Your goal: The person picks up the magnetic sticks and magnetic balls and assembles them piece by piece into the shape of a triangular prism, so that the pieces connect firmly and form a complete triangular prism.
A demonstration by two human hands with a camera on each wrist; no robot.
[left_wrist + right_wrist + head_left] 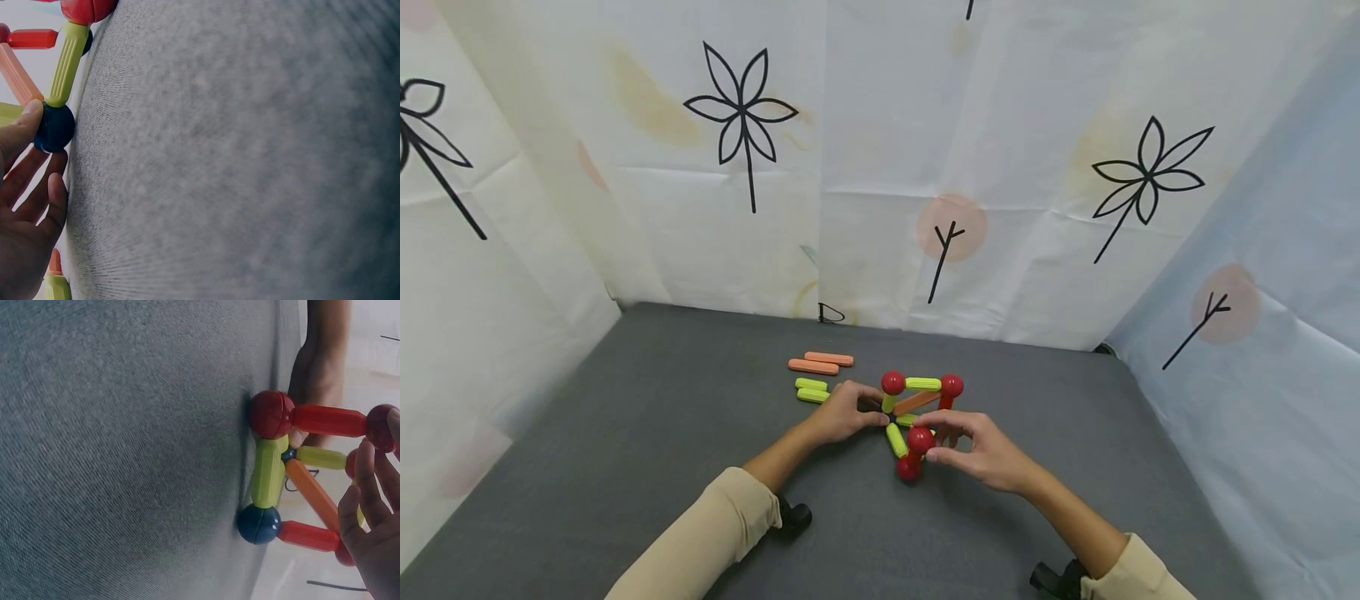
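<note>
Two hands are holding one ball-and-rod frame (917, 402) on the gray tabletop (700, 400). Left hand (847, 412) is pinching a dark-blue ball (55, 128) between thumb and fingers; right hand (977, 446) is partly curled, fingertips pinching the front upper red ball (921, 441) atop an upright red rod (329, 420). Looks like the joining/seating step; next move is probably calling for a firm left brace, light right alignment. Orange rods (813, 367) and yellow-green rods (812, 396) are lying loose near the left hand.

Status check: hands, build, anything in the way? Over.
Left hand pinching dark blue ball; right hand gripping a red ball; stick frame standing between them; loose sticks left of frame, no obstruction seen.
</note>
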